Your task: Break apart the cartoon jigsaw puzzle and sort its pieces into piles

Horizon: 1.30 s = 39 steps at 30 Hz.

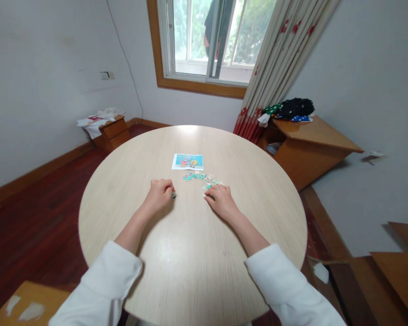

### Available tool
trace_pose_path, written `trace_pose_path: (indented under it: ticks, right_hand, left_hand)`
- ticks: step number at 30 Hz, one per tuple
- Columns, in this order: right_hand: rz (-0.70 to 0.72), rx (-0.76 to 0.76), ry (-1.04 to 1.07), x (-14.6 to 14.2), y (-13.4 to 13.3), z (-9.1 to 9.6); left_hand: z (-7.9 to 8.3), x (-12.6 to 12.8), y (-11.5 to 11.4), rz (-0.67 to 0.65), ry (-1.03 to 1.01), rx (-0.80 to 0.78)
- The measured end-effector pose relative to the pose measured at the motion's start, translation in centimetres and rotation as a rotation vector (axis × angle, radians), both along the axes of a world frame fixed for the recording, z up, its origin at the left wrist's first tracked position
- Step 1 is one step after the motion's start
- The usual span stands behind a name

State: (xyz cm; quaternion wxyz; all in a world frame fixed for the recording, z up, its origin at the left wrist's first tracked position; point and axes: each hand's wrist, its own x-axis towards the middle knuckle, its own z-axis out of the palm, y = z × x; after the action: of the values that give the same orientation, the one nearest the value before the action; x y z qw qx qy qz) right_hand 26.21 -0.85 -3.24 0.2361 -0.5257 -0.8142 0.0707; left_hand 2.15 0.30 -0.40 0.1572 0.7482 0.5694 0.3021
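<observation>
On the round pale wooden table (190,253) lies a small colourful picture card (187,161), and just in front of it a scatter of several teal and pale jigsaw pieces (201,177). My left hand (160,194) rests on the table left of the pieces, fingers curled round a small jigsaw piece (173,195) at its fingertips. My right hand (220,200) lies at the near right edge of the scatter, fingers bent and pressed onto a piece there. Both forearms wear white sleeves.
A low wooden cabinet (313,145) with dark clothing on top stands at the right by a curtain (275,68). A small wooden drawer unit (114,132) sits by the left wall. Cardboard (394,267) lies on the floor at right and near left.
</observation>
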Motion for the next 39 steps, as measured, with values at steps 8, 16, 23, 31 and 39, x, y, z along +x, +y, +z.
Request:
trace_pose_path:
  ticks: [8,16,23,31,39]
  right_hand:
    - [0.01,0.038,-0.076,-0.3,-0.1,0.1]
    - [0.022,0.129,-0.101,-0.8,-0.4,0.5]
    - [0.036,0.047,0.125,-1.6,-0.7,-0.1]
    - [-0.015,0.084,0.116,-1.8,-0.8,-0.4]
    - [0.107,0.076,-0.011,-2.5,-1.9,0.0]
  left_hand:
    - [0.6,-0.7,0.0,0.265,-0.342,0.056]
    - [0.1,-0.7,0.4,0.301,-0.484,0.026]
    - [-0.3,-0.3,0.3,0.269,-0.434,0.009]
    - [-0.4,-0.2,0.3,0.242,-0.467,0.007]
    - [-0.4,-0.1,0.2,0.24,-0.482,0.002]
